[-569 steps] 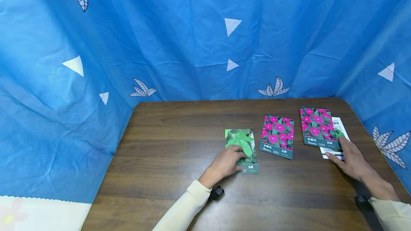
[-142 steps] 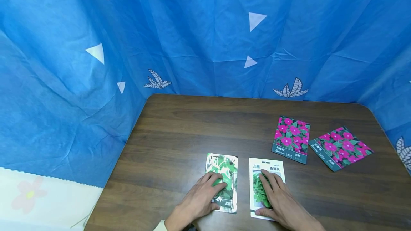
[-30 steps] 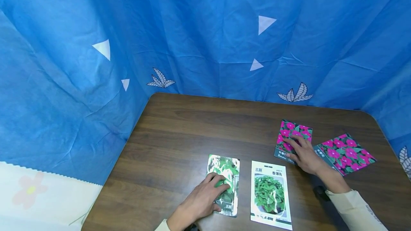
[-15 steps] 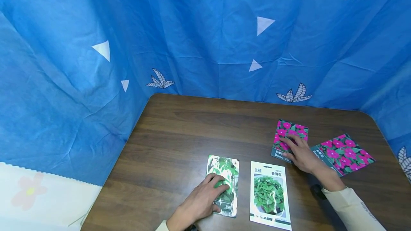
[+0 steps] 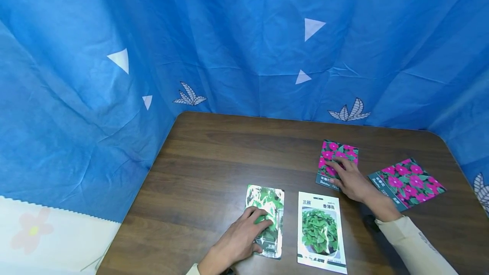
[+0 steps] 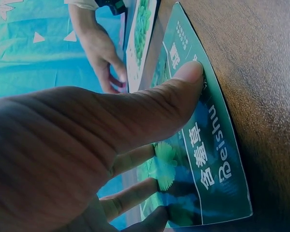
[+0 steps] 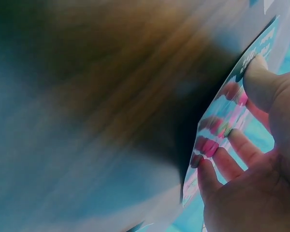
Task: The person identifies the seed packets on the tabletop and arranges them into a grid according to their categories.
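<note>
Beneath my left hand lies a shiny green seed packet, touched by thumb and fingertips. In the left wrist view the thumb rests on the printed lower band of that packet. My right hand has its fingertips spread on a seed packet with pink flowers, covering its lower right part. The right wrist view shows fingertips and thumb against the face of this packet. Between the hands lies a white seed packet picturing green leaves.
A second pink-flower packet lies slanted on the right of the brown wooden table, beside the right wrist. A blue patterned curtain closes off the table's back and sides.
Over the last second the right hand slides the pink-flower packet leftward on the table. Earlier that hand was on the white packet, and before that at the far right. The left hand stays on the green packet.
</note>
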The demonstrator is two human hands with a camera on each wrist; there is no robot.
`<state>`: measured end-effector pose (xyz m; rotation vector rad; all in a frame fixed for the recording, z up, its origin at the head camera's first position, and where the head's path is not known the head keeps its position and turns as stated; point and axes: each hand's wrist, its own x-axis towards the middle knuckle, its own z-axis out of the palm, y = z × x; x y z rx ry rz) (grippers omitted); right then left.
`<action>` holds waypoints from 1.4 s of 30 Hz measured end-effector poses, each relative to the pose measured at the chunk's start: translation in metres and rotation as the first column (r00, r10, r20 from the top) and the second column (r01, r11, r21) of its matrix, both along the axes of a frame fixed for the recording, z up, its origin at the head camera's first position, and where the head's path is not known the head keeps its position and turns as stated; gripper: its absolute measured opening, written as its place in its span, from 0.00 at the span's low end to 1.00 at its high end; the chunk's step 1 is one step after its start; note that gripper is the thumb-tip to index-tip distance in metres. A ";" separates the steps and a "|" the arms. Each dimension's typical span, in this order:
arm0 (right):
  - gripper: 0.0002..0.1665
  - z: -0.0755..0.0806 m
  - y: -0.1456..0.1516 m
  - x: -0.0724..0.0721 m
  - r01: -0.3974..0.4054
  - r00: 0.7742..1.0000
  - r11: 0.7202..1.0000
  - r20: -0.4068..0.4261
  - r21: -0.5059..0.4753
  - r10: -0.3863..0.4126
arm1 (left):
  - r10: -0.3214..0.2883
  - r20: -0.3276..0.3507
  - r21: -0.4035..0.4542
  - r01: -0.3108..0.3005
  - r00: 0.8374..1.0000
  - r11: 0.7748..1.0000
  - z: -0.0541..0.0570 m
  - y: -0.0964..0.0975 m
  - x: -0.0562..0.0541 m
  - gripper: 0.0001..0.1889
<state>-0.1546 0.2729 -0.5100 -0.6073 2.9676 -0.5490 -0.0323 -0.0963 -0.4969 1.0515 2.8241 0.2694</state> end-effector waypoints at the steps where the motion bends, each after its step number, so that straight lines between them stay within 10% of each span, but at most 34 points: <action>1: 0.32 0.000 -0.001 -0.001 -0.002 1.000 1.000 0.004 0.002 0.002 | 0.000 0.003 -0.001 0.000 1.000 1.000 0.000 0.000 0.000 0.35; 42: 0.32 0.003 -0.057 -0.017 -0.043 0.999 0.999 0.005 0.026 0.043 | 0.015 0.004 0.010 -0.016 1.000 1.000 -0.001 -0.001 0.000 0.35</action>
